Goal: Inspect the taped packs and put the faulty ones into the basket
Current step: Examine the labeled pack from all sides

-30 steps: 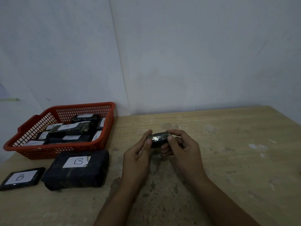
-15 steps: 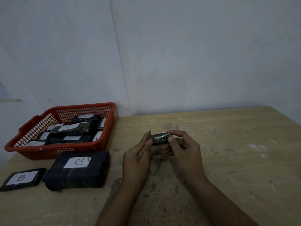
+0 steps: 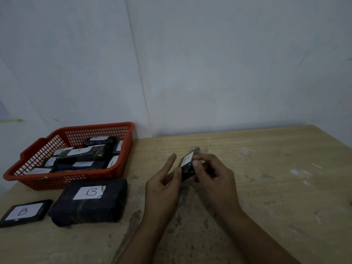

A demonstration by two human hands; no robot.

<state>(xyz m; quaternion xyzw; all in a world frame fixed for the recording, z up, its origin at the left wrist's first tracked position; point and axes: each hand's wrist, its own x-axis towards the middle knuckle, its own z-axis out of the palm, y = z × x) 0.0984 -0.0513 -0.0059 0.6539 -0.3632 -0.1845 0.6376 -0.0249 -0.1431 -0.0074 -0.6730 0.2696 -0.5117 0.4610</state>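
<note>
Two bare hands are meeting above the middle of a wooden table (image 3: pixel 266 168), sharing one small pack (image 3: pixel 187 166) wrapped in dark tape with a white label facing up. The right hand (image 3: pixel 213 180) is curling its fingers and thumb around the pack's right side, pinching it. The left hand (image 3: pixel 163 185) is touching the pack's lower left corner with its thumb tip, while its index finger is pointing straight up and away, clear of the pack; its other fingers are hidden behind the palm. The pack is tilting, its far end raised toward the wall.

To the left, a red mesh basket (image 3: pixel 62 181) is sitting at the table's far left corner, holding a heap of dark taped packs (image 3: pixel 87 155) with white labels, stacked over one another. Just in front of the basket, a large dark pack (image 3: pixel 89 204) labelled B is lying flat, and a thin flat pack (image 3: pixel 24 212), also labelled B, is lying just to its left near the table's left edge.

Bare, stained wood is stretching to the right of the hands as far as the right edge, and a plain pale wall (image 3: pixel 209 63) is standing behind the table.
</note>
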